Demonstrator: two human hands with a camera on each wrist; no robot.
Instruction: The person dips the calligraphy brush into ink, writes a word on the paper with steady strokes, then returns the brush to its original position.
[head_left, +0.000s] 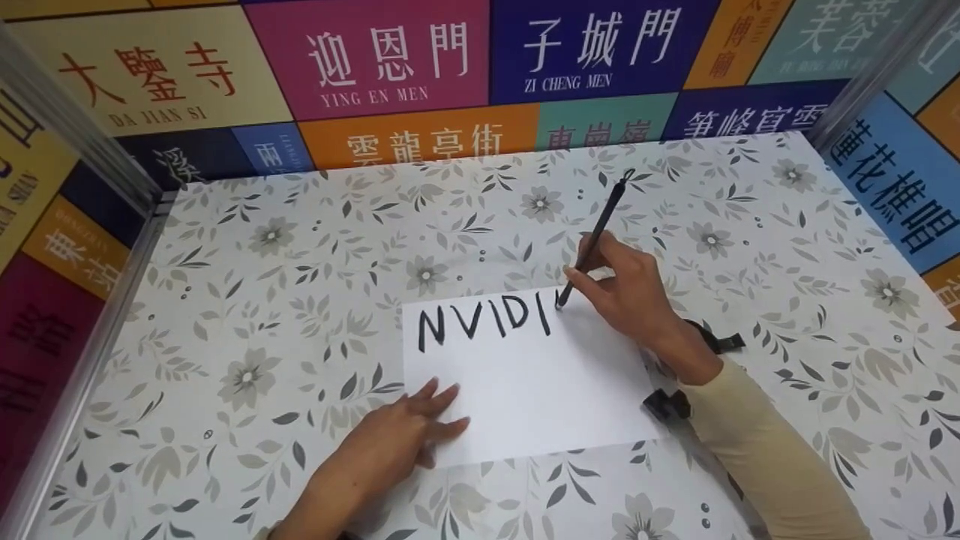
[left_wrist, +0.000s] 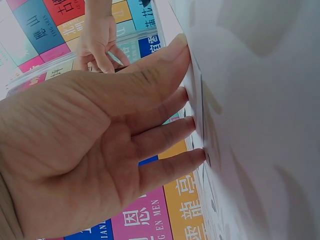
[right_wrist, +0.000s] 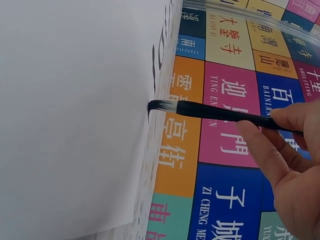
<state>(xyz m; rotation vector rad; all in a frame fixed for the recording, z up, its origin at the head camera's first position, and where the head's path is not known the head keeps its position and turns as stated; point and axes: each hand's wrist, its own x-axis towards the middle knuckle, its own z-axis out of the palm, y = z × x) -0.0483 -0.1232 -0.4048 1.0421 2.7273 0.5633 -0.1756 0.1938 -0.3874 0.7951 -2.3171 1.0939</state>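
Observation:
A white sheet of paper lies on the table, with black brushed letters "NVIDI" and a short new stroke along its upper part. My right hand pinches a black ink brush between thumb and fingers. The brush leans, its hanging loop up and its inked tip on the paper. In the right wrist view the bristles bend against the sheet. My left hand rests with spread fingers on the paper's lower left edge; the left wrist view shows its fingertips touching the surface.
A floral-patterned cloth covers the table around the sheet. Colourful panels with Chinese characters stand along the back and both sides. A black strap device sits at my right wrist, beside the paper's right edge.

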